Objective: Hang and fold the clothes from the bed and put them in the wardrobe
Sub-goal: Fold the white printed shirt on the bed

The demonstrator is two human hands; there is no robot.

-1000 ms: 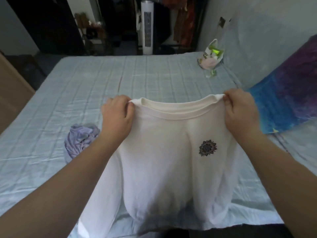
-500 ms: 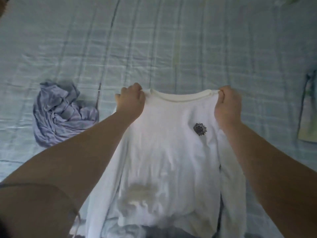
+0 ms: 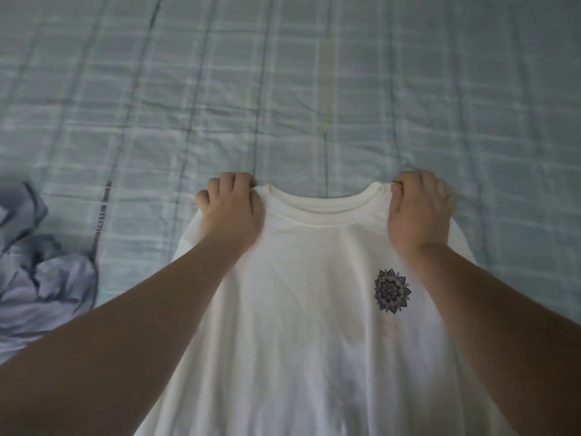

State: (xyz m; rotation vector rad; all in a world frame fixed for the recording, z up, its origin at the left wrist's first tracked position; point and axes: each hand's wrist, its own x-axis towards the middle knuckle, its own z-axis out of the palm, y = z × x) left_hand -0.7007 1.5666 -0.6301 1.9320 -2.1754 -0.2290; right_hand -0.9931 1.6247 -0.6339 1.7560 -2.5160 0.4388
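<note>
Head view looks straight down on the white shirt [image 3: 301, 325], which fills the centre and lower half of the frame, front side up.

- **Left hand:** Your left hand [image 3: 234, 212] sits at the left end of the neckline. Its fingers are curled under and grip the shoulder fabric just beside the collar [image 3: 320, 215]. The knuckles face the camera and the fingertips are hidden in the cloth.
- **Right hand:** Your right hand [image 3: 419, 212] grips the right end of the collar in much the same way, fingers bent, with a small bunch of fabric pinched at its upper left edge. This hand is slightly blurred, so you cannot tell which fingers do the pinching.
- **Shirt:** The collar runs in a shallow curve between your two hands. A dark flower-shaped print [image 3: 392, 291] sits on the chest right of centre, just below your right wrist. The body of the shirt spreads down past the bottom edge of the frame.
- **Bed:** The bed [image 3: 283, 89], covered in pale blue checked cloth, fills the upper half of the frame. Whether the shirt's shoulders lie flat on it or are held just above it cannot be told.
- **Other clothing:** At the left edge of the frame a crumpled lavender garment [image 3: 41, 278] lies on the bed. It is apart from the shirt, and your left forearm [image 3: 125, 341] covers its lower part.
</note>
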